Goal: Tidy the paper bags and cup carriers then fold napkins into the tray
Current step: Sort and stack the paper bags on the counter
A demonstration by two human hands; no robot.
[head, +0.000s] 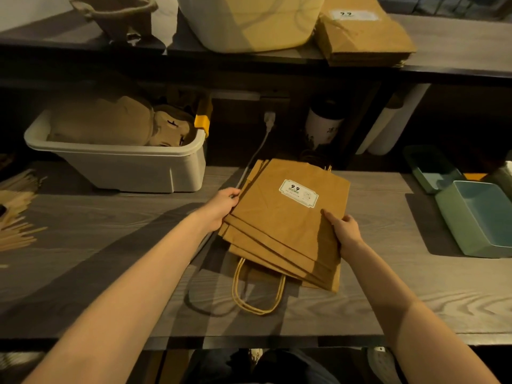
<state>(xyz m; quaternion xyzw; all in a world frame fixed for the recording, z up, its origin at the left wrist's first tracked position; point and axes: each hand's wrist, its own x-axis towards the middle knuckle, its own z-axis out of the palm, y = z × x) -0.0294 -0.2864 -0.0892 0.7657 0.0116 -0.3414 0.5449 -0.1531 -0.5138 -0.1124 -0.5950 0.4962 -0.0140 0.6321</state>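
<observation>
A person stands at a grey wood-grain counter (360, 300), both bare forearms extended over it. A fanned stack of brown paper bags (288, 225) lies flat near the counter's middle, the topmost bag bearing a white printed label (298, 193); a twisted paper handle (259, 286) loops out from the stack's near edge. The left hand (221, 207) grasps the stack's left edge, fingers curled around it. The right hand (345, 228) grips the right edge, thumb lying on the top bag, fingers out of sight beneath.

Behind the stack to the left, a white plastic bin (124, 164) holds moulded pulp cup carriers (116, 123). A white cable (257, 153) runs down from a plug toward the bags. Wooden sticks (16, 212) lie scattered at the far left. At the right, a pale green tray (476, 217) sits on the counter, well apart from the bags. On the upper shelf (457, 42) rest another cup carrier (113, 12), a second white bin (249, 20) and another stack of paper bags (363, 34).
</observation>
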